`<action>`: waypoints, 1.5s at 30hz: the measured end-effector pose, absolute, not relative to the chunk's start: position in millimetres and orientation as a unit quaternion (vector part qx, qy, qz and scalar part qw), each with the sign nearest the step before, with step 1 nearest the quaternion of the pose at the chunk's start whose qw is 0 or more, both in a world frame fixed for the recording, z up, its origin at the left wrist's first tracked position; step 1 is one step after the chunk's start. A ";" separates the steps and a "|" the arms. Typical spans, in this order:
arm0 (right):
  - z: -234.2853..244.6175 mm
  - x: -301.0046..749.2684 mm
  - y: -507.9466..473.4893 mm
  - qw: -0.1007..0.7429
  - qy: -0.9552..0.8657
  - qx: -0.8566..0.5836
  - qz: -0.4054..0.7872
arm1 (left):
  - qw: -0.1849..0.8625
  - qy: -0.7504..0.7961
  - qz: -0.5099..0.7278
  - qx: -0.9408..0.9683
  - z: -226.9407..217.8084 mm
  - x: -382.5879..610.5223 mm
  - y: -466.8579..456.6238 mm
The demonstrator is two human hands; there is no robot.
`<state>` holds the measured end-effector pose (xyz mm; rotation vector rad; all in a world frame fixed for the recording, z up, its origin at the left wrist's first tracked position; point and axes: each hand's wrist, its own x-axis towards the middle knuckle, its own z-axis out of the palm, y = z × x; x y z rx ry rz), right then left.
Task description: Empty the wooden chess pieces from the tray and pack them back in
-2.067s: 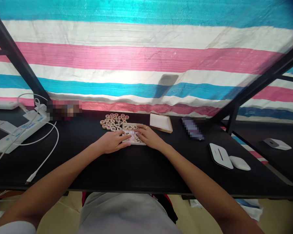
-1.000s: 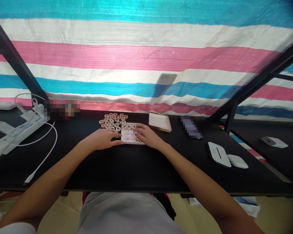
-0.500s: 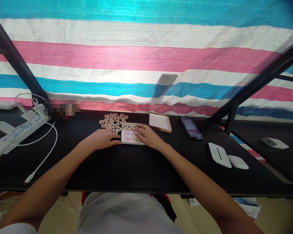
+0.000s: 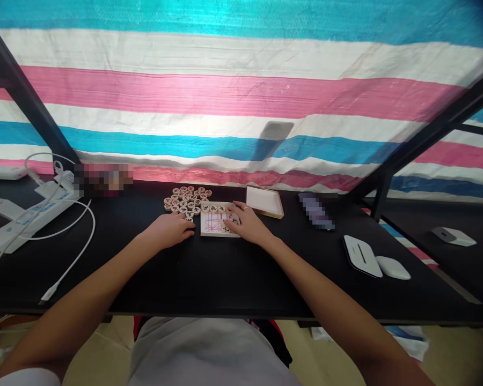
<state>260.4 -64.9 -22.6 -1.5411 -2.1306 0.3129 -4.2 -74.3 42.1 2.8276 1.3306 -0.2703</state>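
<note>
- Head view: left grip (image 4: 169,230) low over the black bench (image 4: 225,279), at the near edge of a cluster of loose round pieces (image 4: 185,197); fingers bent toward a black-marked piece (image 4: 189,220), partly covering the pieces beside it; cannot tell whether pinching or merely touching.
- Right grip (image 4: 249,224) laid over the right side of a shallow white box (image 4: 212,223), thumb and fingers spread apart, thumb reaching inward over the boxed pieces (image 4: 226,229); a ring (image 4: 246,207) on one finger.
- White box flat on the bench, just right of the loose round pieces, between left grip and right grip; pink lines across the inside bottom.
- Inside the box, a row of black-marked discs (image 4: 213,209) along the far wall; more at the right, partly hidden under the hand.
- Loose round pieces packed close together, face up: red characters mostly toward the far left, black toward the near right.
- Beyond the right grip, a shallow lid (image 4: 263,200), white inside, tan at the rim.
- Farther right, a blurred-out phone-like object (image 4: 317,211), then a flat white device (image 4: 363,256) touching or nearly touching a rounded white case (image 4: 393,268).
- Far left, a white power strip (image 4: 14,229) with cables (image 4: 70,273).
- Behind the bench, a striped sheet (image 4: 225,96) in blue, white and pink.
</note>
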 end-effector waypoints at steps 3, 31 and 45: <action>-25.0 260.6 -63.8 0.240 -0.781 -0.565 0.112 | -0.020 0.446 -0.095 0.890 39.5 -1.9 -76.8; -23.8 257.4 -63.2 0.244 -0.760 -0.593 0.104 | -0.051 0.420 -0.057 0.904 23.9 12.3 -87.1; -19.7 258.5 -65.7 0.252 -0.780 -0.561 0.113 | -0.111 0.410 0.030 0.905 24.3 10.1 -75.7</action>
